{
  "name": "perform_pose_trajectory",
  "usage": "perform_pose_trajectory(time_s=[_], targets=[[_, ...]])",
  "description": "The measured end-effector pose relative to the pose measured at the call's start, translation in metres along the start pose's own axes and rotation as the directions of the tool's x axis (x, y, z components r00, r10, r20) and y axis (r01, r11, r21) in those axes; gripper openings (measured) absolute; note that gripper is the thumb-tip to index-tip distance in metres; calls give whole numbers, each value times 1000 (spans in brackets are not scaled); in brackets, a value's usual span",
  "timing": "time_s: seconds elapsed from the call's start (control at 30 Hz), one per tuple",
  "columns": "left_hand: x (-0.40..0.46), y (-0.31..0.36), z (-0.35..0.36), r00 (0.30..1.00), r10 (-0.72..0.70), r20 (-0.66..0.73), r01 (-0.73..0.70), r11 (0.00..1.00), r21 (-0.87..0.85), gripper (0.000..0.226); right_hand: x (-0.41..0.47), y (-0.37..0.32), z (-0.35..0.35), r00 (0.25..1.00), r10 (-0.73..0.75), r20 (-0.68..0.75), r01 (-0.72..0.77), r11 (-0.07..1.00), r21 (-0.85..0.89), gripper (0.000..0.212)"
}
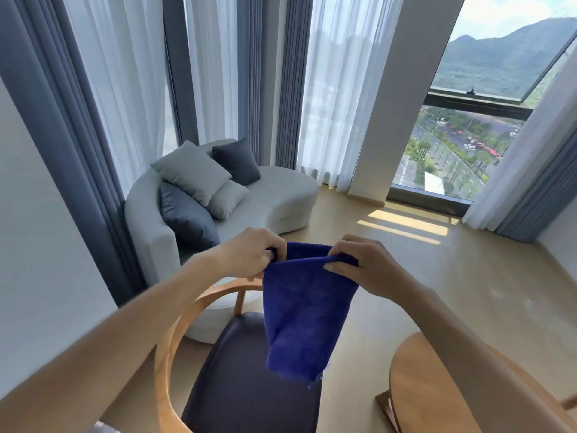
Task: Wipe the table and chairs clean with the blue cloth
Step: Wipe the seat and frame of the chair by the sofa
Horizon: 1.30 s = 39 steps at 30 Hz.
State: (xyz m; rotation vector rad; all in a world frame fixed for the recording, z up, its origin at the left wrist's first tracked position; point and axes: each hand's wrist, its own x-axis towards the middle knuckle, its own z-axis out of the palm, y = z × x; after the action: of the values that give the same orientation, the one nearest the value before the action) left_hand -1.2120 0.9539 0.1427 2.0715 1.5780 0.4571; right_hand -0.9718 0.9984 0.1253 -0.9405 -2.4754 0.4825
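I hold the cloth (304,310) up in front of me by its top edge; my left hand (251,256) pinches the left corner with curled fingers, my right hand (363,264) pinches the right; the cloth hangs folded above the chair (175,345), clear of its dark seat; the table (427,389) sits at lower right; a sofa (274,198) stands behind.

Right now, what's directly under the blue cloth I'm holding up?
The blue cloth hangs from the left hand and right hand above the chair; its dark seat shows below. The cloth hides part of the seat and floor.
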Motion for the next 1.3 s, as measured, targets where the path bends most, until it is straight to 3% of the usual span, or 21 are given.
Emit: perform_pose_trajectory(time_s=[0.1,0.27,0.37,0.53,0.63,0.77,0.87,0.97,1.03,1.17,1.3], targets=[[2,-2,-8,999,31,15,-30,998,-57,34,-1,3,-7,998,-2,61,4,999,-39,12],[2,1,-11,997,36,-61,-33,998,50,16,1,8,-15,993,-15,115,20,999,-50,20],[1,-7,-3,986,126,-104,-104,976,193,30,1,8,-16,995,0,99,4,999,-41,19],[3,-14,-4,944,234,-235,-192,963,187,28,-1,9,-15,992,107,-60,-107,994,3,23],[1,-13,-3,938,235,-253,-211,970,117,29,-3,9,-18,989,127,-73,-125,992,32,17],[-1,-16,-2,949,187,-254,-190,982,12,27,-9,10,-29,992,116,51,-120,990,77,25],[-2,-16,-1,955,183,-235,-197,979,-40,34,-11,12,-30,988,106,109,-108,994,8,22],[-2,-15,-1,966,135,-219,-175,969,-173,41,-12,16,-26,988,145,53,-146,989,5,15],[0,-17,-2,973,102,-207,-141,972,-186,27,-13,16,-23,982,187,36,-189,979,70,13],[-1,-12,-1,997,42,-68,-67,909,-411,5,-13,14,-16,963,270,15,-266,935,235,13],[1,-3,4,990,-15,-142,-52,888,-457,6,-8,8,-9,922,368,-123,-301,878,371,9]])
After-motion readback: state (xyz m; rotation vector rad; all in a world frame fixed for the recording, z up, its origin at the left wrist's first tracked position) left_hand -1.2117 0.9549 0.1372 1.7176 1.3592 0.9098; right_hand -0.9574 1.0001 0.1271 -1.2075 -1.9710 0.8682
